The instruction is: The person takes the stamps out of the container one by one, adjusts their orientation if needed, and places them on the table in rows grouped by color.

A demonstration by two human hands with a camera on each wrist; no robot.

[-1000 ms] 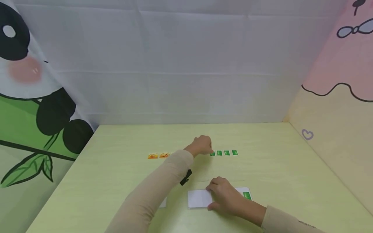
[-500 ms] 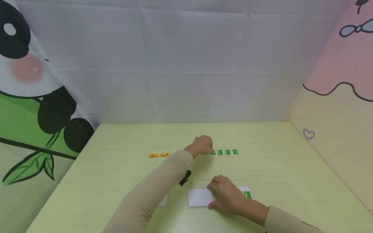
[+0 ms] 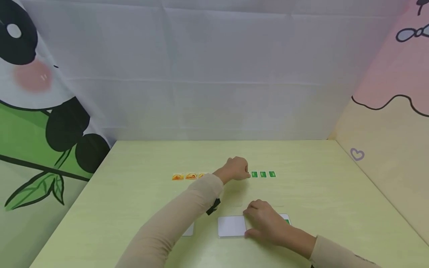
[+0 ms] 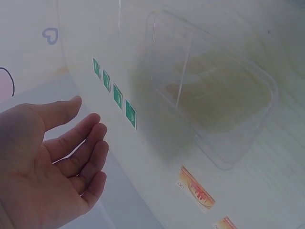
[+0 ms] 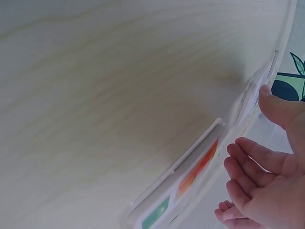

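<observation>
I take the white card as my marker. Beyond it, my left hand has edged rightward over the last second and now hides the first of the green pieces, so three show past my knuckles in the head view. I judge that my work sits at that end of their row, with nothing picked up. My fingers are loosely bent, the thumb apart from them, grasping nothing. Just right of the white card, my right hand has shifted rightward too, leaving only a sliver of the green panel showing. It is relaxed and holds nothing; whether it touches the card, I cannot tell.

Beyond and left of the white card lie the orange pieces, flat, thin and printed. Nearer, also to its left, a smooth white corner peeps out by my soft beige sleeve. The white card itself is blank, with rounded corners. My left wrist view shows a see-through tray, round-cornered, with a straight ridge. Beyond and right of the white card, the green pieces are small, pale-edged rectangles, evenly spaced.
</observation>
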